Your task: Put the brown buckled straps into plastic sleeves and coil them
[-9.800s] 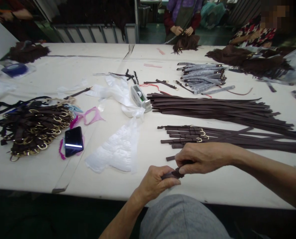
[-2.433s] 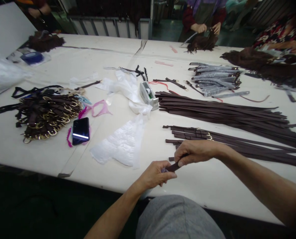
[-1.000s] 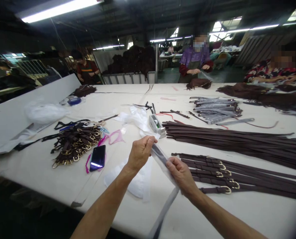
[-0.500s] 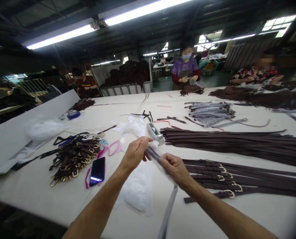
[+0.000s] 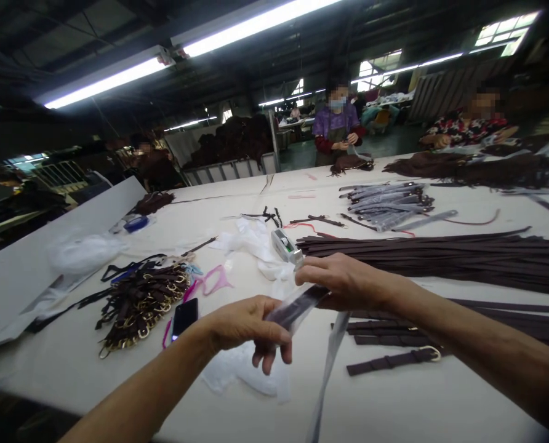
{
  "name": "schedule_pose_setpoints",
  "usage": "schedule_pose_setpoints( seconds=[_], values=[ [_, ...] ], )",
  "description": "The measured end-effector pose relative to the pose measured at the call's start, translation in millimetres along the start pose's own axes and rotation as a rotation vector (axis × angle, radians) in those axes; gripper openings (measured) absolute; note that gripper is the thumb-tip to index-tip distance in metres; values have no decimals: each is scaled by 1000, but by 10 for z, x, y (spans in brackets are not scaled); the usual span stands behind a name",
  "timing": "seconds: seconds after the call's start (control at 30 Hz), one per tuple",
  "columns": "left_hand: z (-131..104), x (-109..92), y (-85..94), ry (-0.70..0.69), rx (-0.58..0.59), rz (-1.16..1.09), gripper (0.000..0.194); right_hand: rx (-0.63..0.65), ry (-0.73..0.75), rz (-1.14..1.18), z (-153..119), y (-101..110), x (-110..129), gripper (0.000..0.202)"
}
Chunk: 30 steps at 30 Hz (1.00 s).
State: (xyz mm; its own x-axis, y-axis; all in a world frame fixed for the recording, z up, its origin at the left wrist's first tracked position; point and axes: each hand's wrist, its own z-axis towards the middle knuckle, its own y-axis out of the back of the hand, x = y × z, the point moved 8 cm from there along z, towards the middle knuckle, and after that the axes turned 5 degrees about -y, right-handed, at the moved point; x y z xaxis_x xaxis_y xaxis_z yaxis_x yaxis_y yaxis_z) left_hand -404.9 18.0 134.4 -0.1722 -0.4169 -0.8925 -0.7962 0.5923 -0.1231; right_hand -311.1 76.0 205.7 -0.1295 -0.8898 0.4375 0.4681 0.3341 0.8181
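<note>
A dark strap in a clear plastic sleeve (image 5: 297, 307) spans both of my hands above the white table (image 5: 376, 409). My left hand (image 5: 256, 326) pinches its left end between thumb and fingers, the lower fingers spread. Around its other end the fingers of my right hand (image 5: 339, 280) are closed, partly hiding it. From below my right hand a long sleeved part hangs toward the table's front edge. Just beyond my right hand stands a grey tape dispenser (image 5: 286, 246). White plastic bags (image 5: 256, 369) lie beneath my left hand.
Buckled straps (image 5: 143, 295) and a phone (image 5: 184, 317) lie left. Long brown straps (image 5: 431, 255) and a buckled strap (image 5: 389, 362) lie right, with sleeved straps (image 5: 385, 203) behind. Two people work across the table; another person is at the back left.
My left hand has moved down and nearer to me. My right hand has risen and turned over the strap, which now tilts up to the right. The camera view has shifted slightly.
</note>
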Motion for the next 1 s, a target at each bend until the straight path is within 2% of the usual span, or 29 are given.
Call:
schedule_pose_setpoints(
  seconds=[0.07,0.13,0.2,0.27,0.33,0.4,0.43,0.5,0.53,0.57,0.6,0.63,0.7,0.77,0.83,0.9,0.93,1.0],
  values=[
    [3,-30,-40,-33,-1,-35,31,4,69,-77,39,57,40,7],
    [-36,-105,-16,-68,-86,-60,32,-13,87,-117,66,118,2,6],
    [-120,-249,22,-142,-211,-113,31,-101,10,-92,72,176,-143,10],
    [-221,-492,15,-287,-294,-180,24,-250,-171,80,34,142,-376,10],
    [-323,-838,-20,-493,-330,-208,20,-371,-405,406,-54,-142,-612,17],
    [-435,-1223,-8,-715,-382,-176,20,-382,-593,772,-134,-679,-680,32],
    [-497,-1403,35,-819,-428,-145,21,-364,-653,925,-166,-960,-629,39],
    [-623,-1686,197,-987,-546,-48,27,-294,-671,1110,-221,-1382,-378,47],
    [-687,-1778,303,-1051,-614,35,29,-238,-657,1169,-258,-1503,-211,50],
    [-739,-1828,411,-1090,-683,157,30,-205,-647,1211,-314,-1538,-51,53],
    [-770,-1832,512,-1099,-750,314,30,-195,-641,1239,-382,-1484,92,58],
    [-771,-1785,602,-1073,-809,491,28,-224,-647,1252,-459,-1342,199,66],
    [-675,-1549,726,-938,-876,813,22,-351,-676,1262,-594,-863,304,77],
    [-494,-1198,724,-778,-845,988,19,-465,-725,1302,-639,-316,262,72],
    [-314,-865,530,-671,-735,1050,23,-568,-661,1283,-545,238,99,62],
    [-215,-648,173,-651,-571,1039,28,-591,-529,1215,-364,640,-141,49],
    [-207,-584,-6,-647,-497,992,30,-540,-502,1159,-269,722,-281,42],
    [-245,-507,-259,-589,-390,765,35,-375,-520,1017,-127,655,-556,31]
  ],
)
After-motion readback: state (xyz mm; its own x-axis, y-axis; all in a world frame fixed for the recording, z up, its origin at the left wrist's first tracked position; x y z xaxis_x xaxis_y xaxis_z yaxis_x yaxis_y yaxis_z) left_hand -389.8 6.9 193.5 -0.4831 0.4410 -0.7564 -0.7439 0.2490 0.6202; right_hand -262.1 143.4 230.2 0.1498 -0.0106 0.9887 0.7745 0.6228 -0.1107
